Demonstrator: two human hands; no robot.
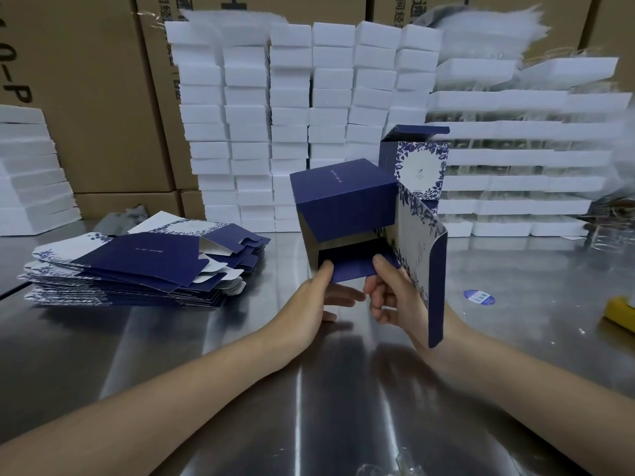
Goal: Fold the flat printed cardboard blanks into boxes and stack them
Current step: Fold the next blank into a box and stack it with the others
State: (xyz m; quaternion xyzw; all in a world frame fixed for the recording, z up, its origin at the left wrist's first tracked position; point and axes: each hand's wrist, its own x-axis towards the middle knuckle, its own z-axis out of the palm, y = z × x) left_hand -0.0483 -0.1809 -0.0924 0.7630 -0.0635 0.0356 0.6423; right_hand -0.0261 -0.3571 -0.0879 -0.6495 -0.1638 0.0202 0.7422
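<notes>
Brushed steel tabletop (pixel 206 372) runs under everything, backed by tall columns of white foam blocks (pixel 292 115) and brown corrugated shipping cartons (pixel 96 97). Between the two hands, over the steel, is a half-erected navy blue cardboard box (pixel 343 197) with a white floral side panel, its open end turned toward the person. The left hand (pixel 319 297) pinches the near navy end flap (pixel 350 269), thumb on top at its left corner and fingers stretched underneath; the right hand (pixel 388 293) pinches the same flap's right corner, thumb on top, fingers curled below. To the right of the right fingers a long rounded tuck flap (pixel 437 286) hangs loose past the wrist. Beyond the fingertips stands an upright floral-printed box face (pixel 421 166); whether it is a separate finished box I cannot tell. Well to the left of the left fingers lies the slumped pile of flat navy and white printed blanks (pixel 137 266). I judge the board light, thin and springy: stiff along the panels, weak at the scores, with a smooth printed coat that could slip or crease under hard pinching. Best held at the flap corners, close to the fold lines, with flat pads so the walls stay square
</notes>
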